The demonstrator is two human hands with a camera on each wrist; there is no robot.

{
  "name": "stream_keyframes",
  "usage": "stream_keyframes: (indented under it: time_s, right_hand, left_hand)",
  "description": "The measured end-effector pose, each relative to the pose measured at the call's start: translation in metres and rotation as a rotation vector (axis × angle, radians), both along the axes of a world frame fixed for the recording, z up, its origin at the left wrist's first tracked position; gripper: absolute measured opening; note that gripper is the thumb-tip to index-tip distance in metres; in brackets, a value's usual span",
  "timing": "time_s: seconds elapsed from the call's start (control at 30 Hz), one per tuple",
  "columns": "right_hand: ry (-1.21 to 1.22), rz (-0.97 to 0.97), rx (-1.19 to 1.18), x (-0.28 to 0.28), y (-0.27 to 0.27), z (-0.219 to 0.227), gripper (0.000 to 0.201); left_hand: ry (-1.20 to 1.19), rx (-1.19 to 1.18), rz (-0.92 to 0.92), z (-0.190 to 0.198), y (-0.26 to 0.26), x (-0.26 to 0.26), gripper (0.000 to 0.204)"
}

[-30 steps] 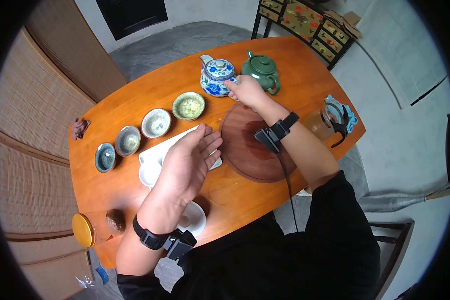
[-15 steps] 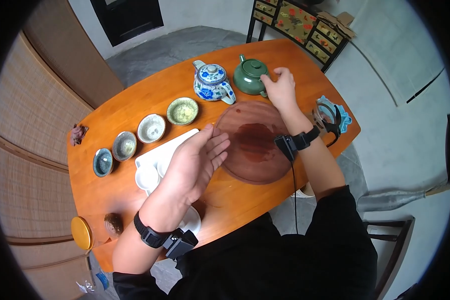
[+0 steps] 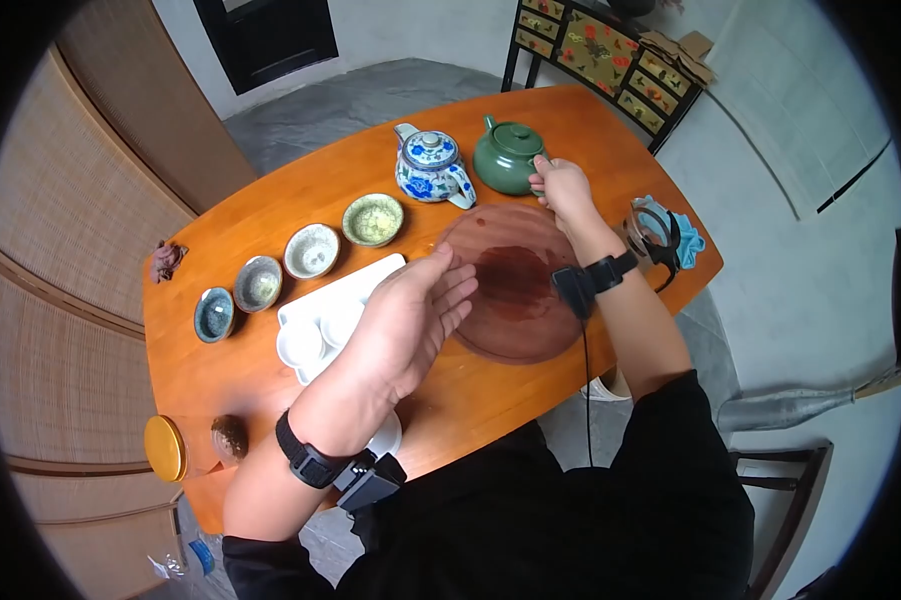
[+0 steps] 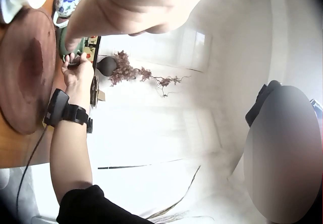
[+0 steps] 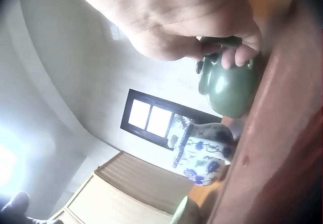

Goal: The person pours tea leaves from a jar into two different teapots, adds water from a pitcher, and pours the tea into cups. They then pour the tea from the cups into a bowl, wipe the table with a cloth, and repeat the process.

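My right hand (image 3: 564, 188) grips the handle of the green teapot (image 3: 506, 165), its fingers curled round it in the right wrist view. The teapot stands at the far side of the table, lid on. Beside it on the left is a blue-and-white floral teapot (image 3: 431, 170). In front of both lies a round wooden board (image 3: 515, 335) with a dark wet patch. My left hand (image 3: 410, 315) hovers with extended fingers and holds nothing. It overlaps the white tray (image 3: 365, 275) and the board's left edge in the head view.
Several bowls stand in a row at the left, the nearest to the teapots a green one (image 3: 373, 219). A glass pitcher (image 3: 638, 225) and a blue cloth (image 3: 688, 245) are at the right edge. A jar with a yellow lid (image 3: 165, 448) stands front left.
My right hand has left the blue-and-white teapot's handle, moved right and taken hold of the green teapot's handle. The left hand has shifted slightly right, still extended.
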State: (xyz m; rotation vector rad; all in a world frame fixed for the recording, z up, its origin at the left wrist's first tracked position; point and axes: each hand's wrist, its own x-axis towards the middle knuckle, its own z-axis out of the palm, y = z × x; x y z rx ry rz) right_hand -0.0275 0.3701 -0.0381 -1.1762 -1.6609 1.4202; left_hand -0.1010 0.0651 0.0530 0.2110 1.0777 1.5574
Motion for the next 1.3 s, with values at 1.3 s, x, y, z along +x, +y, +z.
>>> stream_keyframes:
  time_s: [1.3]
  right_hand:
    - [-0.159,0.250,0.237,0.137,-0.168,0.016,0.027]
  left_hand:
    - [0.002,-0.076,0.002,-0.029,0.006,0.019,0.047]
